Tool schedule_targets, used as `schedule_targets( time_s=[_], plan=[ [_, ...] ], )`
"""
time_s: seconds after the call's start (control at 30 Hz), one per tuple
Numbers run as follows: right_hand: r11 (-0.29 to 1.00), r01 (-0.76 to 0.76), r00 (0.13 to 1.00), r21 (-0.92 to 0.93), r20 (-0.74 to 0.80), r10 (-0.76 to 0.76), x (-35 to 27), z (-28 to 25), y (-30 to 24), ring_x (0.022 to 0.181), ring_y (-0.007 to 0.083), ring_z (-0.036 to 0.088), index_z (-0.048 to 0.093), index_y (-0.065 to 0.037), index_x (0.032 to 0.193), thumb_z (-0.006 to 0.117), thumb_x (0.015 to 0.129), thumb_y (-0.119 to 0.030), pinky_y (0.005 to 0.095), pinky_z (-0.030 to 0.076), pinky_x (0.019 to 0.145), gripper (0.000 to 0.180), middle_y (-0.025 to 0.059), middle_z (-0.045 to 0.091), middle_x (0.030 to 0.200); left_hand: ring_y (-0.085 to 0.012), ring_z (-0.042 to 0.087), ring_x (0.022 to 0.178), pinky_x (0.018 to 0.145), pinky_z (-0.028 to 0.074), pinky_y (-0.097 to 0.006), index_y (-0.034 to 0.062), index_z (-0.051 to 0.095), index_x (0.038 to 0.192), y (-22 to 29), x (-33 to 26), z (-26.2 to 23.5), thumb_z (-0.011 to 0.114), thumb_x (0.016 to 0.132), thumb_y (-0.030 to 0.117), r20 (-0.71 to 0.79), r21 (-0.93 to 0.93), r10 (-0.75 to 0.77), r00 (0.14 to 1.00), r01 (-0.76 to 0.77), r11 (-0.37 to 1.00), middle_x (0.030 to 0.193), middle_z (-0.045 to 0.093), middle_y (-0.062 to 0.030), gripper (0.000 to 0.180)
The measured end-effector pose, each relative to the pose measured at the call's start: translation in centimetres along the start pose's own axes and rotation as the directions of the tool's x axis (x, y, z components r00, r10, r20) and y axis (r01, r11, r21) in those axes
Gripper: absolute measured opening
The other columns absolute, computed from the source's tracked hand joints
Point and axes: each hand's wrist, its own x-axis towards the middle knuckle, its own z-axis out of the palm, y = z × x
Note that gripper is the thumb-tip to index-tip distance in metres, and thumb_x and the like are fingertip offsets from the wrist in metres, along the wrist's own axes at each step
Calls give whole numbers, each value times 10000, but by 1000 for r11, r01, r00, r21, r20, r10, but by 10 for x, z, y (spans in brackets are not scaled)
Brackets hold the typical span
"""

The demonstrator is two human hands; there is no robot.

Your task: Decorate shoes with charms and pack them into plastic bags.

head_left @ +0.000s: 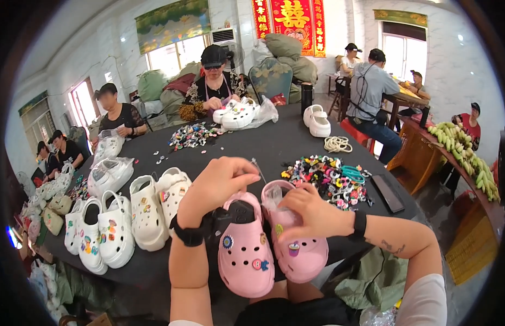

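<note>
Two pink clogs stand side by side in front of me, toes toward me. The left pink clog carries several charms, among them a blue round one, and something black lies in its opening. My left hand hovers over its heel with fingers curled together; whatever they pinch is hidden. On the right pink clog sit a purple cup charm and a green one. My right hand grips this clog around its opening, fingertips by the clear plastic inside, thumb across the upper.
A pile of colourful charms lies beyond the pink clogs, with a dark flat slab to its right. White clogs line the left. Across the black table, a person handles white clogs near another charm pile.
</note>
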Motion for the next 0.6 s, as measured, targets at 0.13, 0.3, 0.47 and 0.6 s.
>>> schedule_targets(
  time_s=[0.13, 0.3, 0.47, 0.6],
  plan=[
    [993, -47, 993, 109, 109, 35, 8, 5, -1, 961, 302, 592, 628, -30, 962, 772, 719, -494, 412, 381, 961, 544, 149, 623, 920, -43, 541, 580, 520, 418, -209, -5, 709, 919, 9, -11, -18, 596, 920, 148, 3, -117, 12, 1000, -12, 993, 675, 625, -6, 190],
    [919, -129, 947, 372, 322, 3, 21, 12, 21, 672, 282, 625, 612, 0, 693, 774, 733, -405, 366, 494, 683, 439, 147, 601, 654, -41, 543, 592, 529, 419, -203, -1, 700, 899, 10, -8, -16, 573, 941, 157, -45, -132, 39, 998, -45, 990, 682, 612, 1, 207],
    [885, -265, 899, 384, 430, 83, 28, 7, 21, 630, 264, 633, 581, 33, 727, 794, 730, -383, 353, 485, 581, 468, 138, 617, 667, -60, 538, 595, 554, 431, -209, -7, 684, 909, 3, -4, -16, 558, 959, 166, -146, -211, 52, 988, -82, 974, 653, 587, -5, 219],
    [947, -143, 990, 288, 52, 134, 9, 0, 14, 810, 265, 613, 495, 16, 1134, 832, 716, -348, 346, 488, 711, 648, 126, 618, 905, -58, 543, 605, 560, 436, -208, -10, 683, 909, 0, -1, -17, 558, 964, 170, -147, -214, 66, 987, -97, 972, 651, 589, -6, 225]
  ],
)
